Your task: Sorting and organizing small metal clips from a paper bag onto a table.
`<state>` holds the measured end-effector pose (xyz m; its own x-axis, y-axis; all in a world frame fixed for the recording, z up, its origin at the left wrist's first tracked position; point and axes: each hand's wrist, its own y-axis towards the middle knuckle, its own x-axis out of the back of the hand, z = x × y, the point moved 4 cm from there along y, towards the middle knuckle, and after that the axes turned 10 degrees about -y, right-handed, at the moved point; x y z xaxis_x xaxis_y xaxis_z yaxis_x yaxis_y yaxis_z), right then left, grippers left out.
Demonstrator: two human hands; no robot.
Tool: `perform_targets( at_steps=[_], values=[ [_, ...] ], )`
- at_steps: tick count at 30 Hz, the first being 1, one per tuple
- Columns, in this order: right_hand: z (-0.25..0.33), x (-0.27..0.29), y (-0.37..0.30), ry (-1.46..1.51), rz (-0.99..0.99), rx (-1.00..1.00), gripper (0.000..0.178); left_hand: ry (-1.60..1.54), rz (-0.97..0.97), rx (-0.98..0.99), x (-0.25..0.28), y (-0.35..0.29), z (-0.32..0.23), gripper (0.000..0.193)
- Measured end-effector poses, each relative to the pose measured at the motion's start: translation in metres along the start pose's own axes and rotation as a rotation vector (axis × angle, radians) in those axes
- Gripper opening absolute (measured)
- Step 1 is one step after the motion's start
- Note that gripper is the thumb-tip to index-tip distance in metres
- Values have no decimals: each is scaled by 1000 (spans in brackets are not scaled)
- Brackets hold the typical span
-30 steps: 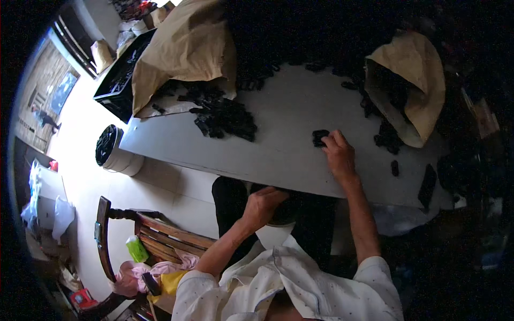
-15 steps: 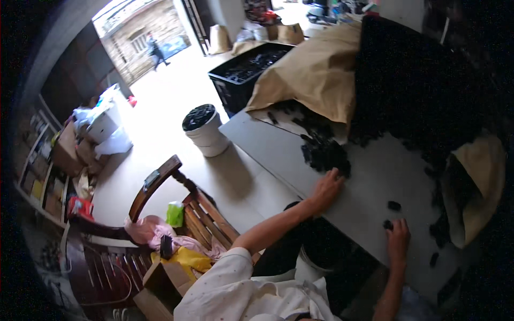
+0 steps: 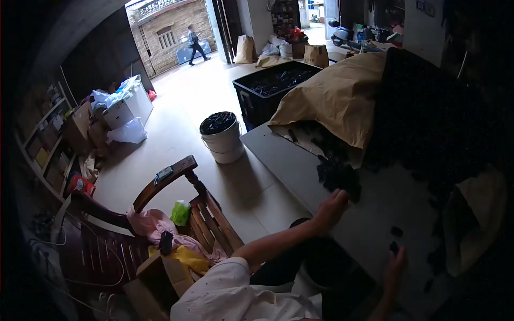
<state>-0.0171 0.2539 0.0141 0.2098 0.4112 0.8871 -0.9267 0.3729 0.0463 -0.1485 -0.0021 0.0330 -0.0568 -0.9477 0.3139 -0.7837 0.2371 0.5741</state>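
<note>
My left hand (image 3: 331,209) is at the near edge of a heap of small black pieces (image 3: 336,174) on the grey table (image 3: 284,160). Its fingers are curled together against the heap, and what they grip is hidden. Further right, my right hand (image 3: 396,263) pinches a small black piece (image 3: 394,247) at its fingertips. Another black piece (image 3: 396,231) lies just beyond it on the tabletop. From a large brown paper sack (image 3: 334,99) behind the heap, more black pieces spill onto the table.
A white bucket (image 3: 222,144) full of black pieces stands on the floor left of the table, before a black crate (image 3: 254,107) holding more. A wooden chair (image 3: 214,219) with cloths and an open carton (image 3: 155,283) is at my left. Outside the doorway walks a person (image 3: 194,45).
The view has shifted and darkened. My left fingers have curled more tightly at the heap's edge. My right hand stays by the same small pieces. The person outside has moved right.
</note>
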Motion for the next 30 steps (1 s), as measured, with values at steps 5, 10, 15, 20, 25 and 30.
perform_targets(
  at_steps=[5,10,15,20,25,30],
  values=[
    [81,13,-24,252,-14,203,21,-403,102,537,-28,-17,-24,12],
    [110,4,-29,-21,-189,500,20,-573,301,457,-52,-32,-40,15],
    [107,-5,-31,-115,-158,575,20,-375,210,268,-50,-35,-36,14],
    [99,-2,-40,-29,-161,606,20,-287,324,349,-51,-44,-49,13],
    [86,-1,-45,-112,-193,574,22,-402,345,348,-72,-53,-39,13],
    [101,-12,-37,30,-225,625,26,-878,363,719,-52,-61,-34,28]
  ],
)
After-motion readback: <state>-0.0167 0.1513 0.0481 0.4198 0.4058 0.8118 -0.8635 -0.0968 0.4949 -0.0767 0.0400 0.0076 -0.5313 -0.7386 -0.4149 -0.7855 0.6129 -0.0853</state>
